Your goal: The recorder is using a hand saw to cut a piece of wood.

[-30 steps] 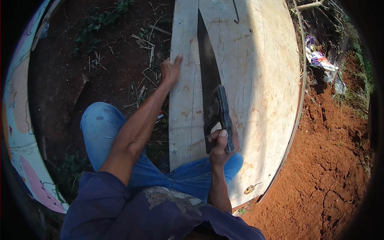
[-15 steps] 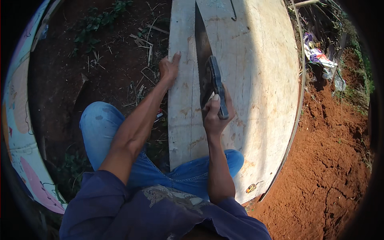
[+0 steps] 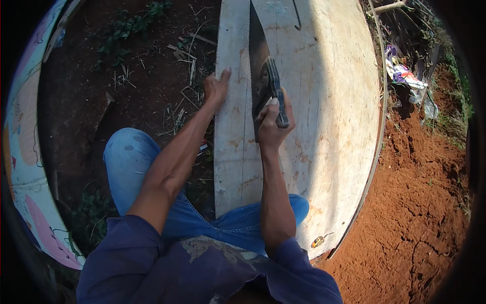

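1. The right grip (image 3: 272,126) is closed on the handle (image 3: 274,76) of the saw (image 3: 259,48), thumb and fingers wrapped around it.
2. The saw's blade runs from that grip away from the person, toward the upper edge of the view, with its toothed edge to the left; how deep it sits in the board (image 3: 339,101) cannot be told.
3. The left grip (image 3: 216,90) is at the board's left edge, left of the blade and apart from it. Its thumb lies on top; its fingers are hidden, so I cannot tell whether it is clamped.
4. A hooked rod (image 3: 296,14) lies on the board, right of the blade.
5. A tape measure (image 3: 317,241) rests near the board's lower right corner.
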